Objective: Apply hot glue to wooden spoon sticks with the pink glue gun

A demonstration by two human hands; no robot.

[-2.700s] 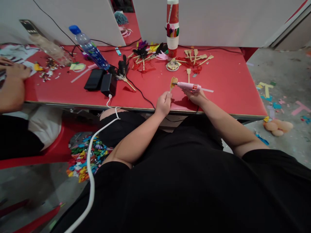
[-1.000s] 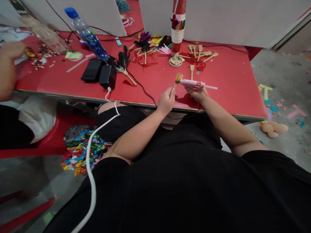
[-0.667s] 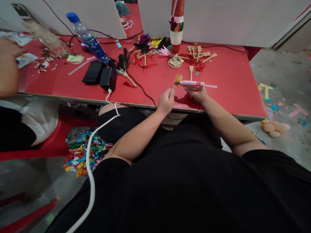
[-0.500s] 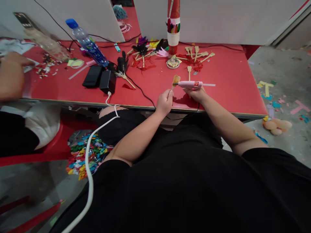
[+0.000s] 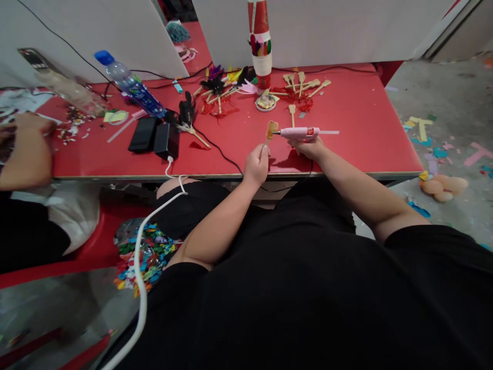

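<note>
My left hand (image 5: 257,165) is closed round the handle of a small wooden stick with a wide, lobed head (image 5: 271,128), held upright above the red table. In my right hand (image 5: 308,146) is a pink glue gun (image 5: 299,133), its metal nozzle pointing left at the stick's head. Whether the nozzle touches the wood I cannot tell. A clear glue stick (image 5: 329,132) juts from the gun's back. Just beyond the gun lies another wooden stick (image 5: 292,114). A small round dish (image 5: 266,102) with pale bits in it stands behind my hands.
Several wooden sticks (image 5: 302,85) lie at the back with red threads. Feathered sticks (image 5: 218,87) and a red cup stack (image 5: 262,62) are nearby. Left are a black box (image 5: 167,140), a blue-capped bottle (image 5: 133,87) and a person's arm (image 5: 29,154). A white cable (image 5: 140,267) crosses my lap.
The view has shifted slightly. The nozzle now lies lower along the stick's head, with more of its metal showing. At the left, the other person's arm has moved inward over the table edge.
</note>
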